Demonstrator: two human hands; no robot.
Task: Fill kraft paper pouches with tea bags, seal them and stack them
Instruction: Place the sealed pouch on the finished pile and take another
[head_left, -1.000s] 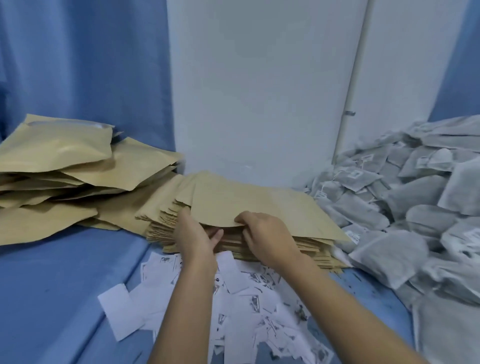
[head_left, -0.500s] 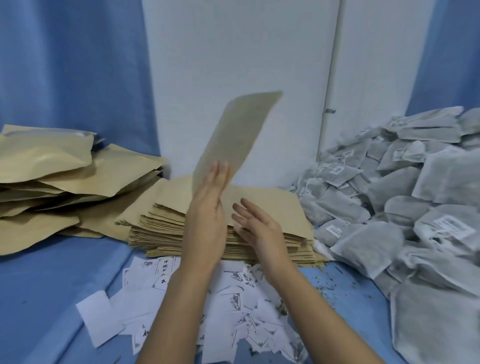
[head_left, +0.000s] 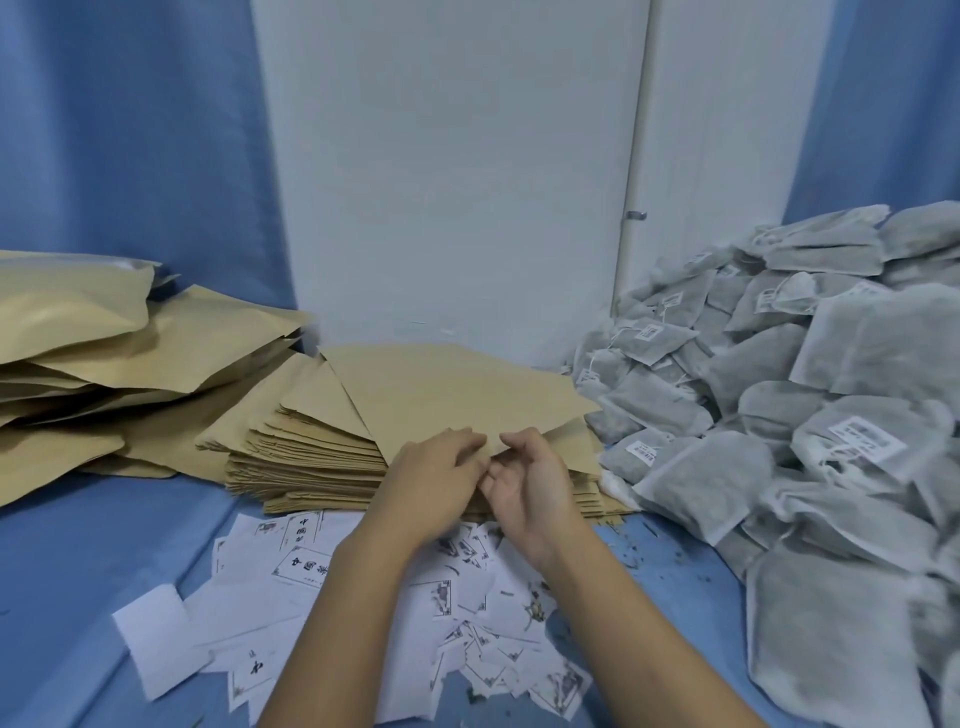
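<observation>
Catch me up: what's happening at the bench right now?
A person has both hands on the top pouch of the empty stack. The left hand and right hand pinch its near edge, seemingly to open it. It looks flat, not yet filled. Tea bags are heaped at the right, filled pouches are piled at the left, and printed slips lie in front.
</observation>
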